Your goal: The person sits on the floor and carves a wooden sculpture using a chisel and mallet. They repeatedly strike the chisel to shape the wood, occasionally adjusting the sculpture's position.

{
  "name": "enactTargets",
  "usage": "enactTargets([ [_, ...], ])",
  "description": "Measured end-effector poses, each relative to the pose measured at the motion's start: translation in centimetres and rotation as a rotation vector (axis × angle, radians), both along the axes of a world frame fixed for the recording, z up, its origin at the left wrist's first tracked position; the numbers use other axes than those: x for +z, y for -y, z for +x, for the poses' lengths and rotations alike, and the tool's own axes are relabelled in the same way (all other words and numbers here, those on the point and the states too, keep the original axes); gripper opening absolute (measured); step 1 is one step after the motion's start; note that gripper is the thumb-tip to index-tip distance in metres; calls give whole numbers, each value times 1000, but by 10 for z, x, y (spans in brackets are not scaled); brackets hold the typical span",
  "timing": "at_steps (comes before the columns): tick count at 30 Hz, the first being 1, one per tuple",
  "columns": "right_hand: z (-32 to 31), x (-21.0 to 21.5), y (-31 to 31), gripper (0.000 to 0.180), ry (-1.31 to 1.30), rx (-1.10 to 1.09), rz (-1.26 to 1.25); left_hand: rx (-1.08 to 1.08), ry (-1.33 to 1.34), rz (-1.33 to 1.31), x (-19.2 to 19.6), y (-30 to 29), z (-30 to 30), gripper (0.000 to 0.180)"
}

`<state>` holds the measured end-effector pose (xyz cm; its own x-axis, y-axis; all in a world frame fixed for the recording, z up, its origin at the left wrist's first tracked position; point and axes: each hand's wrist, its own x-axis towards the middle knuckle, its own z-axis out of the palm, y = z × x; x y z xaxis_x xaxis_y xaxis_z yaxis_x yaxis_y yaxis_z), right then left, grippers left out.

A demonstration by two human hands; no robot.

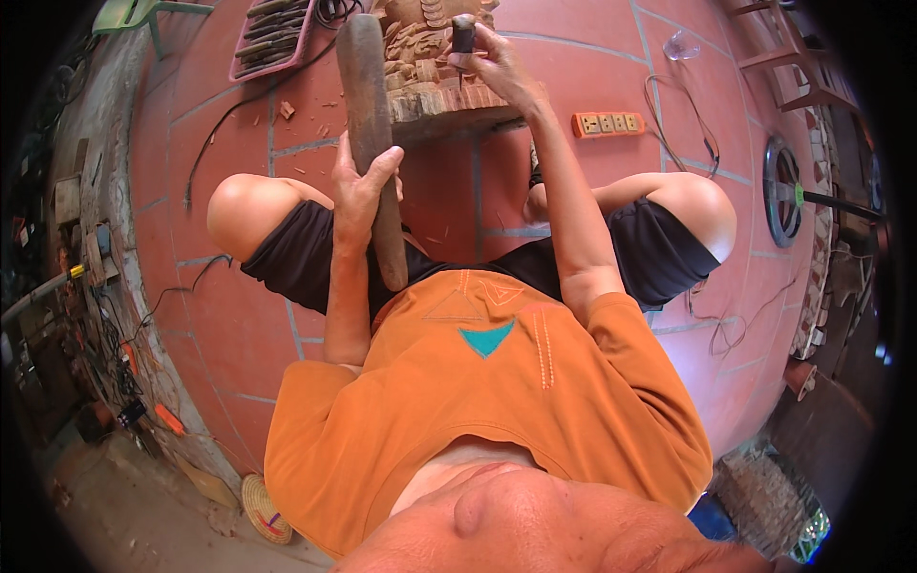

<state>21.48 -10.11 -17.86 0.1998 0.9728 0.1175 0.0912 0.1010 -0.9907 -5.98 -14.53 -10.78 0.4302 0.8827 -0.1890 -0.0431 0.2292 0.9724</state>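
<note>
My left hand (359,191) is wrapped round the narrower part of a long wooden mallet (365,91), held lengthwise with its thick head pointing away from me. Further off on the right, my right hand (504,69) grips a carving chisel (462,38) with a dark handle. The chisel stands roughly upright over a block of carved wood (449,107); whether its tip touches the wood I cannot tell. Carved relief and chip-like pieces cover the block's top. The mallet's head is beside the block's left side, apart from the chisel.
A pink tray (234,65) of carving tools lies at the far left, near a green plastic stool (134,13). An orange power strip (608,124) with its cord is right of the block. Wood chips (287,110) and cables are scattered over red floor tiles. A wheel-like ring (783,191) stands at the right.
</note>
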Motion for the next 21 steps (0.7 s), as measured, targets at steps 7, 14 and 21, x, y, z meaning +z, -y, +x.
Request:
enactTargets([
  [7, -16, 12, 6, 41, 100, 108, 71, -6, 29, -15, 4, 2, 0, 35],
  [14, -28, 18, 8, 44, 124, 180, -34, 46, 107, 42, 5, 4, -2, 39],
  [21, -31, 11, 6, 44, 154, 135, -53, 39, 129, 73, 9, 3, -4, 39],
])
